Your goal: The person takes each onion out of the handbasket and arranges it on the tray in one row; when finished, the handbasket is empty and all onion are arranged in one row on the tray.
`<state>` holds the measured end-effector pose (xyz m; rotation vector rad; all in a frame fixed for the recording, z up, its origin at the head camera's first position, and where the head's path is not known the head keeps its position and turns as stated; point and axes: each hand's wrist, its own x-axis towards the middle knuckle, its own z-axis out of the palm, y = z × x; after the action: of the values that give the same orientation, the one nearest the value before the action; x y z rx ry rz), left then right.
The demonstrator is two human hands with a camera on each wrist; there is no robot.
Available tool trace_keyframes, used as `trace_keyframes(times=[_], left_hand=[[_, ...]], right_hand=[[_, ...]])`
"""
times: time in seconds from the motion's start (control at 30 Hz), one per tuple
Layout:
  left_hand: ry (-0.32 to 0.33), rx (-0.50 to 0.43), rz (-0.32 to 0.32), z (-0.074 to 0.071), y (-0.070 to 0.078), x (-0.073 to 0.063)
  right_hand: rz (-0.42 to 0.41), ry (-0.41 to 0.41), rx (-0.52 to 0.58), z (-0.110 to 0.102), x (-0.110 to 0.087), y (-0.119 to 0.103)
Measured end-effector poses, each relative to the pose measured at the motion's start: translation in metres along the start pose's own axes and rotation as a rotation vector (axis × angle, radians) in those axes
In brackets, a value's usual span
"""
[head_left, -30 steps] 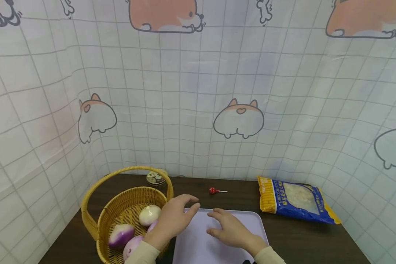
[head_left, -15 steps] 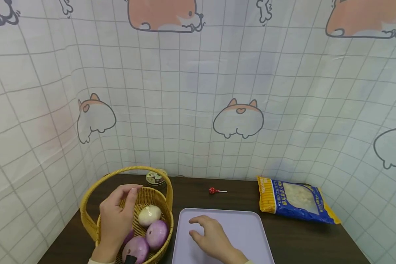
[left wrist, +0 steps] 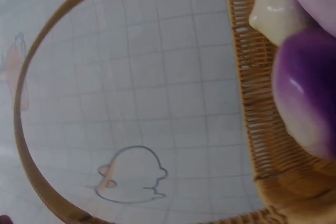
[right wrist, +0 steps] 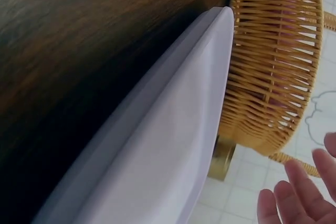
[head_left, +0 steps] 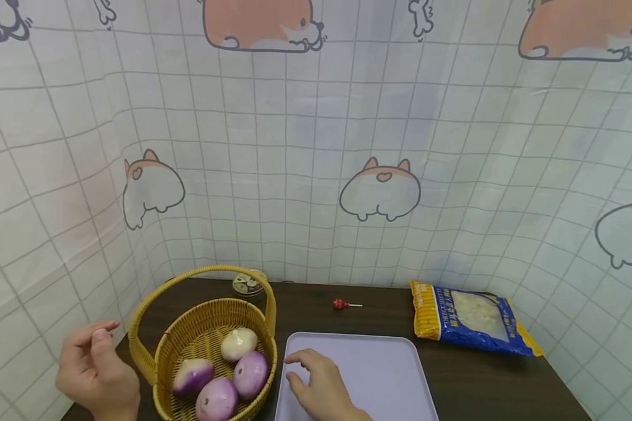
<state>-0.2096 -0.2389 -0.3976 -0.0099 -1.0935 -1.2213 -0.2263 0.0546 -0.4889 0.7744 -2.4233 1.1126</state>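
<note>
Round golden wicker basket (head_left: 216,310) stands left on the dark surface (head_left: 484,386), between left hand (head_left: 99,374) and right hand (head_left: 321,383); both hands' fingers loosely curled, empty. Judged light, slightly flexible; best held by arched handle (head_left: 218,268).

You work at a screened-off table (head_left: 484,380); what sort of room lies beyond is hidden.
Grid-printed cloth (head_left: 295,175) with cartoon dogs (head_left: 258,23) rises in soft folds before you and on both sides. The wicker basket (head_left: 195,327), tray (head_left: 379,380) and bag marked ORECCHIETTE (head_left: 476,320) give your spot a kitchen look.
</note>
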Motion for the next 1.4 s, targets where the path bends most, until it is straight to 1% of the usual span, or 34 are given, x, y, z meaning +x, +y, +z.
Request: trace_keyframes(times=[0.03,0.07,0.1,0.17,0.27,0.3,0.37,0.43,0.53,0.6,0.67,0.73,0.8,0.9,0.97,1.03,1.1,1.17,1.27,1.37,1.4], left_hand=[[-0.015,0.042,-0.031,-0.005,-0.005,0.002],[-0.041,0.078,-0.078,-0.009,-0.009,0.003],[-0.083,0.124,-0.125,-0.013,-0.012,0.002],[-0.202,0.233,-0.219,-0.020,-0.017,0.000],[-0.402,0.409,-0.343,-0.029,-0.022,-0.007],[-0.463,0.465,-0.370,-0.031,-0.023,-0.009],[-0.560,0.553,-0.435,-0.034,-0.027,-0.013],[-0.636,0.623,-0.502,-0.035,-0.031,-0.014],[-0.736,0.685,-0.560,-0.038,-0.040,-0.015],[-0.800,0.716,-0.564,-0.042,-0.048,-0.015],[-0.854,0.717,-0.556,-0.046,-0.057,-0.015],[-0.891,0.704,-0.541,-0.050,-0.065,-0.016],[-0.924,0.669,-0.545,-0.054,-0.073,-0.016],[-0.966,0.623,-0.570,-0.060,-0.085,-0.018],[-0.987,0.605,-0.596,-0.064,-0.092,-0.021],[-0.986,0.598,-0.622,-0.066,-0.098,-0.024],[-0.964,0.581,-0.645,-0.067,-0.101,-0.028],[-0.938,0.555,-0.649,-0.067,-0.103,-0.031],[-0.918,0.510,-0.612,-0.065,-0.105,-0.033],[-0.923,0.469,-0.561,-0.062,-0.109,-0.034],[-0.921,0.457,-0.553,-0.061,-0.111,-0.034]], right_hand=[[0.006,0.017,0.002,0.002,0.000,0.000],[0.010,0.031,0.003,0.003,0.001,0.000],[0.013,0.041,0.008,0.004,0.001,0.001],[0.011,0.049,0.033,0.005,0.002,0.002],[0.001,0.040,0.088,0.007,0.003,0.003],[-0.002,0.035,0.111,0.008,0.003,0.003],[-0.002,0.023,0.154,0.009,0.003,0.003],[0.007,0.014,0.192,0.009,0.003,0.002],[0.031,0.001,0.233,0.009,0.005,0.000],[0.042,-0.004,0.243,0.009,0.006,-0.001],[0.033,-0.006,0.238,0.010,0.008,-0.001],[0.007,-0.003,0.225,0.012,0.011,-0.001],[-0.035,0.001,0.215,0.014,0.014,0.000],[-0.075,-0.001,0.222,0.017,0.017,0.000],[-0.082,-0.008,0.227,0.019,0.018,0.000],[-0.080,-0.004,0.194,0.020,0.019,0.000],[-0.082,0.004,0.140,0.022,0.021,-0.002],[-0.078,0.005,0.089,0.023,0.022,-0.004],[-0.079,-0.013,0.061,0.024,0.025,-0.008],[-0.095,-0.033,0.060,0.024,0.028,-0.010],[-0.105,-0.037,0.058,0.025,0.030,-0.011]])
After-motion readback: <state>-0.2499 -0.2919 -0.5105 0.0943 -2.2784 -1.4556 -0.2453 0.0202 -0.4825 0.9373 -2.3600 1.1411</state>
